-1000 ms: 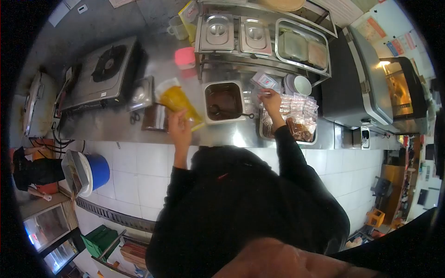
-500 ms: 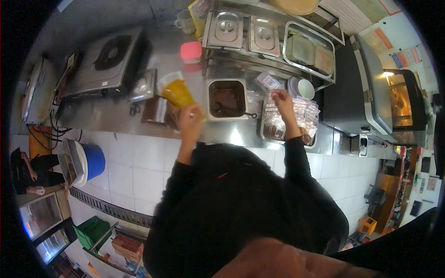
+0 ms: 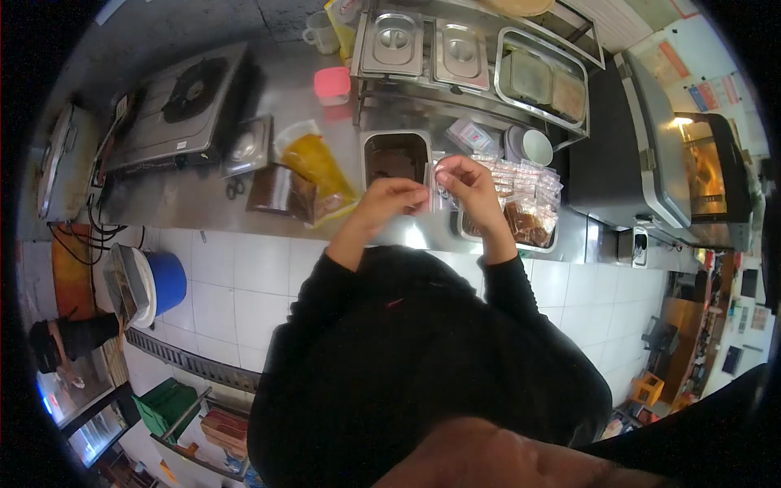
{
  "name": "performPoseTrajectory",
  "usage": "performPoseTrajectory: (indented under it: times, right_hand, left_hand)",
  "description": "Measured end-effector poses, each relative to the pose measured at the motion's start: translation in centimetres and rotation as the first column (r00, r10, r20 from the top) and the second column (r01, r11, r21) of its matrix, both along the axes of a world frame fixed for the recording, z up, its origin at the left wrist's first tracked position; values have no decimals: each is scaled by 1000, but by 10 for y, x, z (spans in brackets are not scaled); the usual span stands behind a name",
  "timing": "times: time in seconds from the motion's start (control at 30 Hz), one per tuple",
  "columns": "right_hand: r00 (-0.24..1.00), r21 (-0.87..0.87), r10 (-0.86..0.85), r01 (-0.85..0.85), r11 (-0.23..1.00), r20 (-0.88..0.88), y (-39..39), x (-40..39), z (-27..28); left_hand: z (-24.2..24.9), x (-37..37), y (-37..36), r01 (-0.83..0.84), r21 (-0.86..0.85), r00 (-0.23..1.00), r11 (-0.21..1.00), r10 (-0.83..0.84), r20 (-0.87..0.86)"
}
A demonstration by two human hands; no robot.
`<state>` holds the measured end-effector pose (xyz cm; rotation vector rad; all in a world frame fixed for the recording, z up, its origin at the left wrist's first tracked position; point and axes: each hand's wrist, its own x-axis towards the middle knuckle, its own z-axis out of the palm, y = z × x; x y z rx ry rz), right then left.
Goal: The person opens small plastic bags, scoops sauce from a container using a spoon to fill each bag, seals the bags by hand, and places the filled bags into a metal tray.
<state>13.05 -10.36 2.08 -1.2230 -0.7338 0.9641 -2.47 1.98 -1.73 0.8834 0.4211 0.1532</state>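
A small clear plastic bag (image 3: 436, 189) is held between both hands, in front of a steel container of dark sauce (image 3: 396, 154). My left hand (image 3: 386, 206) pinches its left edge, and my right hand (image 3: 473, 192) grips the other side near the top. To the right, a steel tray (image 3: 539, 246) holds many small filled packets (image 3: 525, 180), some with brown contents. A yellow pouch (image 3: 316, 167) and a dark brown packet (image 3: 279, 193) lie on the counter to the left.
A gas stove (image 3: 181, 106) stands at the left, near scissors (image 3: 235, 189). A pink-lidded tub (image 3: 333, 85) sits behind. Lidded steel pans (image 3: 394, 42) rest on a raised rack. White bowls (image 3: 537, 150) stand below it. A person (image 3: 69, 346) is at the far left.
My left hand has left the yellow pouch, which now lies flat, and moved right. My right hand has come left from the tray, and both now hold the small bag.
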Motion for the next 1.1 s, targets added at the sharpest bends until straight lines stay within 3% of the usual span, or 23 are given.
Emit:
performPoseTrajectory:
  times: [0.03,0.1,0.13,0.17,0.2,0.33,0.47,0.53,0.57,0.63,0.87,0.97,1.1]
  right_hand:
    - [999,-38,-24,25,999,44,0,0,0]
    - [989,-110,-63,78,991,133,1,-1,0]
    - [875,-8,-191,217,976,445,3,-4,0]
    - [650,132,-312,312,941,693,6,-9,-1]
    - [343,293,-412,350,890,844,8,-15,0]
    - [541,67,-162,192,979,826,4,-31,2]
    - [619,-5,-15,30,1000,785,0,-16,7]
    - [473,-23,-13,69,997,881,-4,-16,11]
    - [393,-29,-9,89,996,920,-5,-17,12]
    - [397,-102,24,177,979,918,-3,-23,0]
    - [603,-143,-2,193,971,798,-1,-11,-34]
    - [328,-95,-55,423,901,943,-5,-17,-20]
    - [372,-27,-143,417,908,917,-3,-13,-28]
  left_hand:
    - [-5,0,1,35,-36,999,999,-34,34]
    - [-10,-1,1,-35,87,999,996,31,44]
    - [-10,-1,0,-72,148,997,986,65,52]
    - [-10,-2,-1,-123,232,992,965,111,62]
    - [-8,-2,-3,-172,314,985,934,156,78]
    - [11,-10,-4,-176,674,976,718,218,24]
    - [22,-15,1,-109,713,992,693,122,34]
    - [16,-12,2,-137,765,990,629,101,94]
    - [13,-10,-1,-103,871,994,480,88,69]
    - [16,-1,-16,-24,990,996,142,85,12]
    - [1,9,-14,-205,979,973,20,109,202]
    - [-3,9,-8,-232,970,952,-72,185,242]
    - [1,14,2,-241,955,953,-171,143,266]
